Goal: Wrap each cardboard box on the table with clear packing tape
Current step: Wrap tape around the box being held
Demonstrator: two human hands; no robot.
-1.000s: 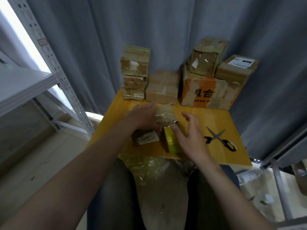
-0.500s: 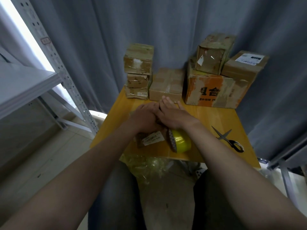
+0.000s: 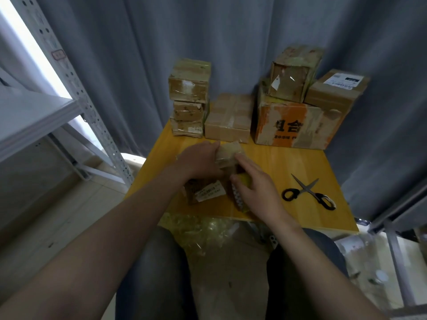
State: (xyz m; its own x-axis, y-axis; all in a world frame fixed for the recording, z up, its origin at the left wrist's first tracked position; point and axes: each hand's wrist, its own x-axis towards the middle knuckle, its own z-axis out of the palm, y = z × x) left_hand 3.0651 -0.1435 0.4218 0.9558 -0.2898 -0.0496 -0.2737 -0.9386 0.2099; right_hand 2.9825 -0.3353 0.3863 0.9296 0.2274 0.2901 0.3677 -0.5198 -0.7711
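Right hand (image 3: 256, 192) back from box (image 3: 228, 151) to tape roll (image 3: 244, 180), gripping it | left hand (image 3: 203, 161) grips box | risk: slack tape wrinkles, sticks to itself.

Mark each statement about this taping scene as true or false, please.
1. The scissors lie on the table, untouched. True.
2. The right hand grips the scissors. False: it grips the yellow tape roll.
3. The left hand holds the small box. True.
4. The orange-printed box sits on the floor. False: it stands at the table's back.
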